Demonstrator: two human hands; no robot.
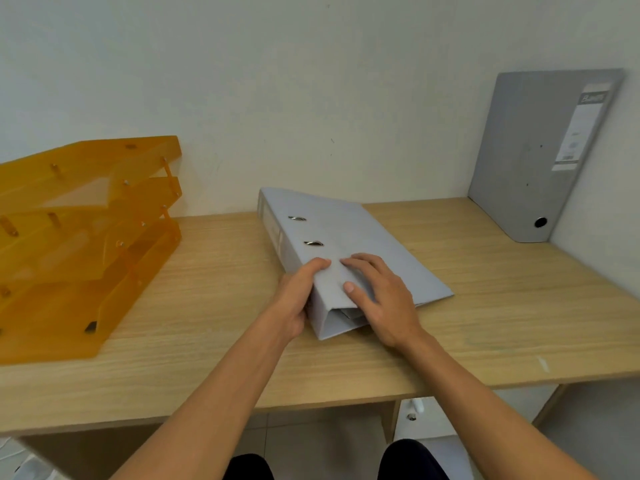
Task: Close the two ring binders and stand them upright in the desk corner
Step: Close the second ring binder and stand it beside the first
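Binder one (pixel 543 150) stands upright in the far right desk corner, against the wall. Binder two (pixel 346 251) lies flat and closed mid-desk (pixel 207 341), long axis running from the near edge away toward the left-hand wall side, spine to the left. Left hand (pixel 299 294) clasps the spine at the near end, thumb on top; right hand (pixel 379 296) rests flat on the cover, fingers spread, gripping nothing. Judgement: the corner lies to the right, nearer the right hand. Orange trays (pixel 79 237) sit well clear, left.
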